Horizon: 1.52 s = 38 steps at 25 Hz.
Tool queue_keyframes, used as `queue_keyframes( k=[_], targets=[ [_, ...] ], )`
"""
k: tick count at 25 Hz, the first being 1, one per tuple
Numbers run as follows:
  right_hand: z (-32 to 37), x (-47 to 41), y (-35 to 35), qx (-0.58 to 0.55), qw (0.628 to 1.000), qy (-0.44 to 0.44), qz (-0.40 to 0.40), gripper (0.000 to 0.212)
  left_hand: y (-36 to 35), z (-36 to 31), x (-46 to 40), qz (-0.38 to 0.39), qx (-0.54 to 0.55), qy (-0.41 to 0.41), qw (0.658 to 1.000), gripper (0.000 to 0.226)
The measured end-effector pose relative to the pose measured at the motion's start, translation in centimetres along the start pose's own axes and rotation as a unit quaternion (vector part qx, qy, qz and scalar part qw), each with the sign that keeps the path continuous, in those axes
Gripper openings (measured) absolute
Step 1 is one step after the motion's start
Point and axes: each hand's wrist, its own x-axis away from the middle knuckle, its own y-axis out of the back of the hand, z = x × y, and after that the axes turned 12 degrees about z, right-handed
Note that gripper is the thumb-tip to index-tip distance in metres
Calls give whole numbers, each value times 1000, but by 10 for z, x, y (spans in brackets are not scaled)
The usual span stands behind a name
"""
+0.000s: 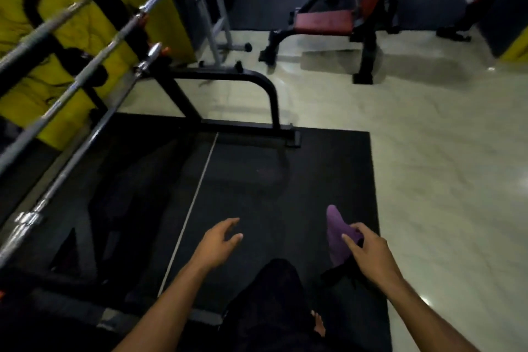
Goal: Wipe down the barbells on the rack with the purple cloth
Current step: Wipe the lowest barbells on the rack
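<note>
Our right hand (368, 251) pinches the crumpled purple cloth (338, 233); our left hand (221, 240) hangs empty, fingers relaxed. The long steel barbells (94, 54) lie far left on the black rack (228, 77), axes running near-left to far-right; our left hand is nearer them.

Single head-worn wide-angle view, looking forward and steeply down from standing height at the black floor mat (257, 180); barbell rack (85, 71) runs along left edge, benches farther ahead.

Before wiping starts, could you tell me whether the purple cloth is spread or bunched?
Bunched: the purple cloth hangs crumpled from the right hand.
</note>
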Motion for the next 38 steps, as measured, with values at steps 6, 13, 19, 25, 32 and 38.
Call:
queue_keyframes(
  k=[6, 13, 19, 25, 32, 38],
  targets=[
    [86, -137, 4, 88, 983, 88, 133, 15, 36, 29, -38, -73, 84, 88, 990, 47],
    [220, -280, -6, 184, 931, 213, 232, 18, 120, 48, -107, -105, 125, 127, 978, 58],
    [310, -381, -3, 176, 895, 314, 262, 20, 224, 28, -177, -179, 113, 102, 972, 67],
    [390, -494, -1, 157, 855, 364, 333, 17, 315, -10, -272, -179, 105, 0, 978, 95],
    [510, -624, 25, 143, 814, 389, 407, 18, 438, -61, -371, -195, 49, -12, 980, 41],
    [590, -715, 21, 93, 822, 388, 405, 23, 515, -80, -421, -247, 115, -26, 962, 13]
  ],
)
